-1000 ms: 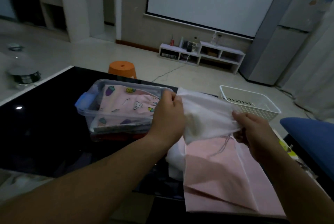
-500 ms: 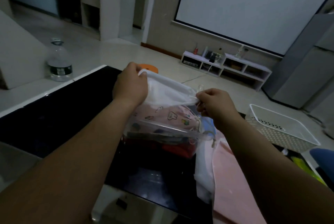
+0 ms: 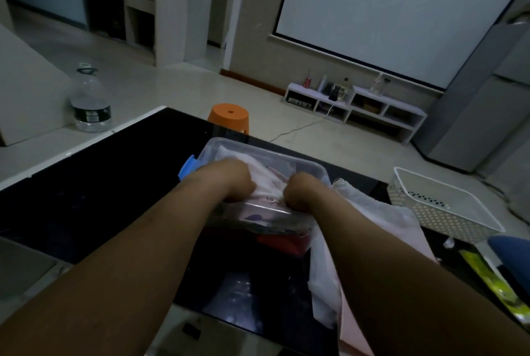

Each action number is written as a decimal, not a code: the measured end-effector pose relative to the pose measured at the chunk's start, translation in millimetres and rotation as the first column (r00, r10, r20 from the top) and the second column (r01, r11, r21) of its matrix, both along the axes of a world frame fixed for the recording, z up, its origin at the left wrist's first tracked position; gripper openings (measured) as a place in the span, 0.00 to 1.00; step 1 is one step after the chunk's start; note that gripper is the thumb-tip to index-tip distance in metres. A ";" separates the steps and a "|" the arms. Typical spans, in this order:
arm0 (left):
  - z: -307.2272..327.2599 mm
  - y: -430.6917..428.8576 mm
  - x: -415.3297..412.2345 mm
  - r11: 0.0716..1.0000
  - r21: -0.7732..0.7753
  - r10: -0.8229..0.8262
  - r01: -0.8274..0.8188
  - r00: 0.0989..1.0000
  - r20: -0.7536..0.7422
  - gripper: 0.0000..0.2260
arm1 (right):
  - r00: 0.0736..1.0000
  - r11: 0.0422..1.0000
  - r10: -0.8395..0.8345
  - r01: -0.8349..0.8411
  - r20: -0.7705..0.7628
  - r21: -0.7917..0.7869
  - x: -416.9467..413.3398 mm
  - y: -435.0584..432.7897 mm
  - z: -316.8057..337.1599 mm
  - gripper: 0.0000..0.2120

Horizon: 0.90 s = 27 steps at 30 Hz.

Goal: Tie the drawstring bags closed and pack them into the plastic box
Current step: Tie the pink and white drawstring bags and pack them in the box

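Observation:
A clear plastic box (image 3: pixel 289 158) with a blue latch (image 3: pixel 187 165) stands on the black table (image 3: pixel 100 183). A white drawstring bag (image 3: pixel 262 176) lies inside it on top of pink patterned bags. My left hand (image 3: pixel 229 180) and my right hand (image 3: pixel 305 192) are both down in the box on the white bag, knuckles up; the fingers are hidden, so their grip cannot be made out. More white and pink bags (image 3: pixel 370 229) lie in a pile to the right of the box, partly under my right forearm.
A white perforated basket (image 3: pixel 441 206) stands at the table's right end. An orange stool (image 3: pixel 228 117) is on the floor beyond the table. A large water bottle (image 3: pixel 90 103) stands on the floor at left. A low white shelf (image 3: pixel 355 106) and a projection screen are at the far wall.
Both hands carried the white bag leftward from above the pile to over the box, then lowered it into the box. The camera view swung left with them.

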<state>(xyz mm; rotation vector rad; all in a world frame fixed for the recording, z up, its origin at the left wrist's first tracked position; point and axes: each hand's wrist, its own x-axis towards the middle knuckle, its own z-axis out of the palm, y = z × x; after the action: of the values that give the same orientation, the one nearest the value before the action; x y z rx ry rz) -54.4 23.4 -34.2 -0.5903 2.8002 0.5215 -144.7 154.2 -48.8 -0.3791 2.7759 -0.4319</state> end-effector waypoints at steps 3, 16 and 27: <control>-4.5 -0.5 -2.9 1.000 -0.003 -0.015 0.015 0.999 0.030 0.24 | 0.993 0.993 0.103 -0.106 0.066 0.050 -2.2 2.5 0.6 0.13; -8.5 7.5 -1.8 0.997 -0.066 0.011 -0.037 0.934 -0.357 0.22 | 0.950 0.977 0.072 -0.129 -0.303 -0.171 0.8 55.1 55.8 0.14; 1.3 95.2 -15.2 0.985 -0.103 -0.172 0.139 0.847 -0.504 0.19 | 0.939 0.935 -0.161 0.047 -0.304 -0.350 -5.1 180.5 18.4 0.09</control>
<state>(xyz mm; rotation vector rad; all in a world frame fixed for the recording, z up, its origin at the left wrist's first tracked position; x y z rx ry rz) -69.7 118.6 -32.8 -0.2500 3.3402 0.6373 -149.8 334.8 -30.4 -0.4114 3.0538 -0.9635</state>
